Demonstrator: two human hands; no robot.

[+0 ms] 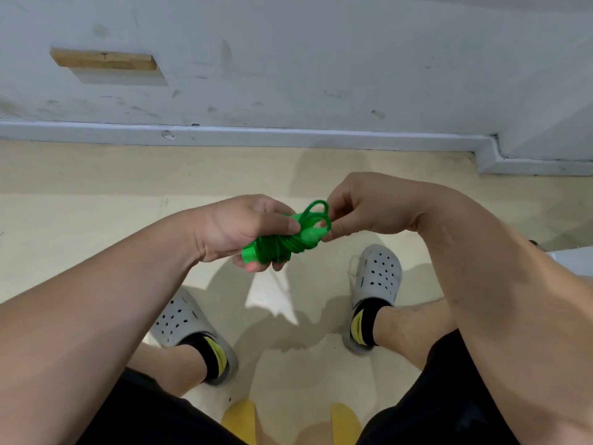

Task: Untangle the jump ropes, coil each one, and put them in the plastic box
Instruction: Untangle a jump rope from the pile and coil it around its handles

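The person sits over the cream floor (96,220), and between the knees, held up in the air, is a bright green plastic jump rope (282,248) already wound into a tight bundle around its handles. The left hand (244,229) has its grip clamped round the bundle, thumb across the top. The right hand (359,207) pinches the last loose loop (317,210) that sticks out at the far end.

I'd say this is the end of the coiling step for this rope. The next move calls for tucking or wrapping that loop so the coil holds, while the left grip stays tight, else the turns could spring loose.

I can't make out the plastic box; a pale edge (574,261) at the far right might be it, but I can't tell, nor what lies in it.
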